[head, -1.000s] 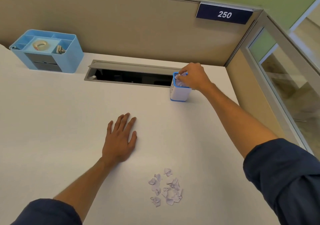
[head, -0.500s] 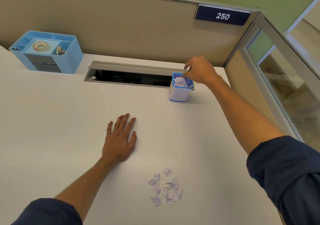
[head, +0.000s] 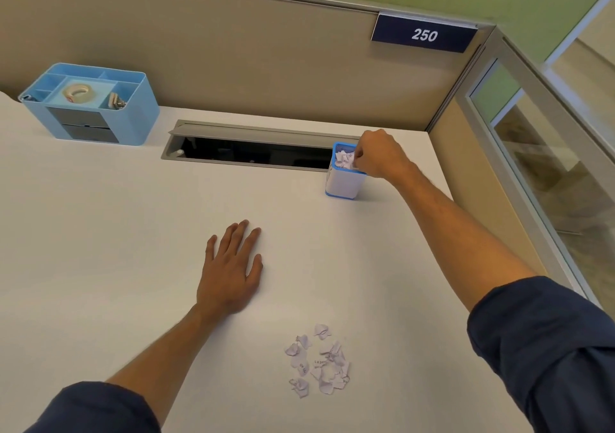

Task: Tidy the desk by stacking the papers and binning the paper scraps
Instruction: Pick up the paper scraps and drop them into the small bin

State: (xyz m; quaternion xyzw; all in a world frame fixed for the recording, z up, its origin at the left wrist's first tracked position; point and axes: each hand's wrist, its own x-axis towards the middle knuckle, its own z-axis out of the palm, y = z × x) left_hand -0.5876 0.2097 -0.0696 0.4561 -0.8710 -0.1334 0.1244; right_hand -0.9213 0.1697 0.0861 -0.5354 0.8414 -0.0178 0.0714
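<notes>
A small white bin with blue rims [head: 342, 183] stands at the back right of the white desk [head: 100, 232], filled to the top with white paper scraps [head: 342, 159]. My right hand [head: 379, 156] is at the bin's right rim, its fingers curled down onto the scraps there and pinching at one. My left hand [head: 229, 272] lies flat on the desk, fingers straight, holding nothing. A loose pile of several torn paper scraps [head: 319, 362] lies on the desk near me, to the right of my left forearm.
A light blue desk organiser [head: 90, 109] with a tape roll stands at the back left. An open cable slot [head: 249, 149] runs along the back, just left of the bin. A beige partition [head: 233, 66] closes the back, and a glass panel [head: 549, 166] the right side.
My right hand lifted off the bin to its far right corner, then came back down onto the scraps at the right rim. My left hand and the pile stayed put.
</notes>
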